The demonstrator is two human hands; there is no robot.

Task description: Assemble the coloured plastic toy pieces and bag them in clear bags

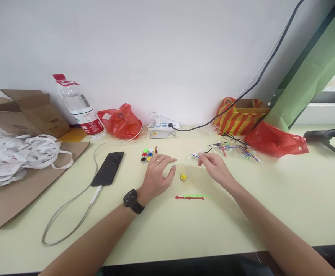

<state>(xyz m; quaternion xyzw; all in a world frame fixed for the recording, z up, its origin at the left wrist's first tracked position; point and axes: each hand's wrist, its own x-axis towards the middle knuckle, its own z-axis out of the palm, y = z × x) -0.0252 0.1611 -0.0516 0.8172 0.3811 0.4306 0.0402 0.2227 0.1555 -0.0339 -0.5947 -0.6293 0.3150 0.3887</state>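
Observation:
My left hand (157, 174) hovers over the pale table with fingers spread and curved, holding nothing; a black watch sits on its wrist. Just beyond its fingertips lies a cluster of small coloured round pieces (147, 155). A small yellow round piece (183, 177) rests between my hands. My right hand (214, 166) pinches a thin white and blue stick (195, 155) at its fingertips. A red arrow-shaped stick (189, 197) lies with a green one nearer to me. A heap of coloured sticks in clear bags (236, 149) lies to the right.
A black phone (108, 168) on a grey cable lies left. A water bottle (79, 107), cardboard box (26, 109), white straps (15, 153), red bags (121, 122), power strip (163, 126), striped bag (240, 113) and glasses (234, 138) line the wall.

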